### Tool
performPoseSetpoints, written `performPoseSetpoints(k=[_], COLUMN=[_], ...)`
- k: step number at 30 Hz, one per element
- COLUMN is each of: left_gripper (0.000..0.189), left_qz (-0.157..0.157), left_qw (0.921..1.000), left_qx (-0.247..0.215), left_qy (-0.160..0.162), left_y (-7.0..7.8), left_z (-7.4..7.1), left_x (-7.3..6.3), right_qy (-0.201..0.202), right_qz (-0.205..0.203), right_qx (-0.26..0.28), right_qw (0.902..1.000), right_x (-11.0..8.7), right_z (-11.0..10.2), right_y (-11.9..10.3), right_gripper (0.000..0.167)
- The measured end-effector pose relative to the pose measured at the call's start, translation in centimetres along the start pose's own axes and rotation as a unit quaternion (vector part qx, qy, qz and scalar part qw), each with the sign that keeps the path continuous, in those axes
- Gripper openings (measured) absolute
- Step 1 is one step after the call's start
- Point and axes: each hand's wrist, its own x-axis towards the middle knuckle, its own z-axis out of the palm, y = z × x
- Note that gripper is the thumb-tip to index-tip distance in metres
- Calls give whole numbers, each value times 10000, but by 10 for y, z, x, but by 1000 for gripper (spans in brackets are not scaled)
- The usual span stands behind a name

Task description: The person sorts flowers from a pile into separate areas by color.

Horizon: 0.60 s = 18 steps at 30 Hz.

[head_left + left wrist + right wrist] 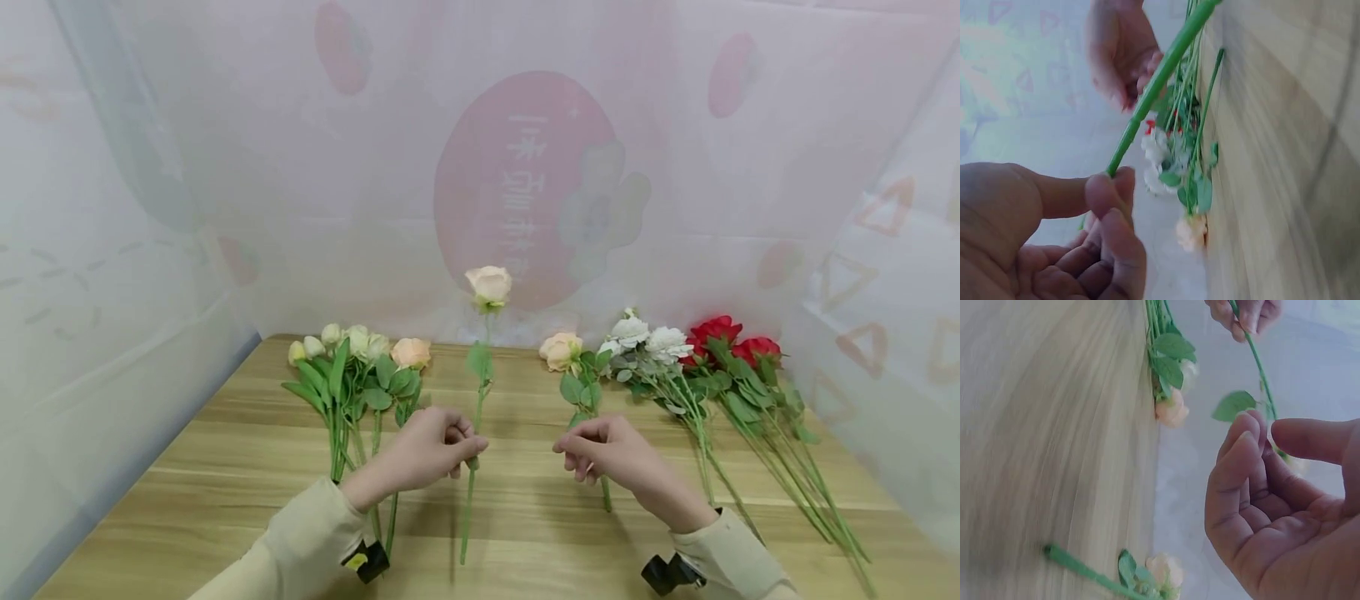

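Note:
My left hand [435, 448] pinches the green stem of a pale peach rose [490, 285] between thumb and fingertips. This rose stands nearly upright above the wooden table, bloom at the top, with one leaf [480, 360] partway down. In the left wrist view the stem [1161, 78] runs slantwise out of the pinch. My right hand [618, 454] hovers with loosely bent fingers and holds nothing; the right wrist view shows a gap between thumb [1310, 439] and fingers. Beneath it, a second peach rose [561, 352] lies on the table, its stem partly hidden by the hand.
At left on the table [225, 475] lie pale tulips [330, 335] and another peach rose [411, 353]. Right of centre are white flowers [667, 343], with red roses [756, 352] farther right. A printed cloth [337, 183] hangs behind and at both sides.

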Motion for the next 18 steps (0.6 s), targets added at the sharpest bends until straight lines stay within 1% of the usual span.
performPoseSetpoints(k=[4, 7, 9, 14, 18], left_gripper=[16, 14, 14, 14, 15], left_qz=[331, 651, 803, 1138, 1344], left_qw=[9992, 9973, 9962, 9927, 9893], left_qx=[-70, -58, -9, 198, 417], left_qy=[231, 321, 336, 356, 391], left_y=[13, 18, 21, 25, 25], left_z=[17, 28, 33, 43, 48], left_x=[-7, -11, -14, -17, -18], right_qy=[72, 78, 42, -89, 36], right_qz=[-128, -325, -475, -840, -1010], right_qx=[91, 98, 111, 190, 212], right_qw=[9999, 9994, 9988, 9962, 9947], right_x=[-4, -6, -8, -11, -13], right_z=[13, 21, 27, 37, 43], right_y=[-8, -14, -17, -21, -22], right_gripper=[29, 30, 31, 29, 27])
